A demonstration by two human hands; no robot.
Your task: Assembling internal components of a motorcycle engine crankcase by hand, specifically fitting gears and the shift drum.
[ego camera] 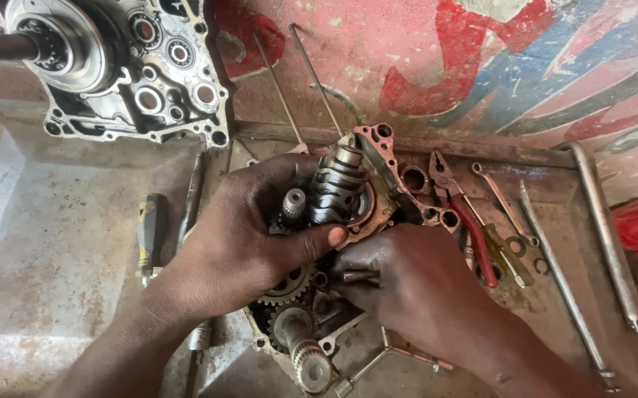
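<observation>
metal work tray, rusty and oil-stained, spreads under both hands and runs well out to the left of the left hand. engine crankcase half with bearings and a protruding shaft stands well above and left of the left hand, at the tray's far edge. second crankcase half, copper-brown gasket face showing, lies directly under both hands, open side up; its gear cluster sits between them. left hand lies over the left part of the case, fingers curled round the grooved shift drum, thumb pressed on the case rim just right of the drum; closed on the drum, not a flat rest. right hand comes in from lower right, touching the left thumb; fingers bent and pinched on a small steel pin or shaft down among the gears; how firm the pinch is, cannot tell. toothed gear shows just below the left hand; a splined shaft sticks out below both hands. long steel rod lies well right of the right hand. red-handled pliers lie just right of the right hand, a yellow-handled screwdriver beside them, open-end spanner just beyond. dark-handled tool lies left of the left hand.
</observation>
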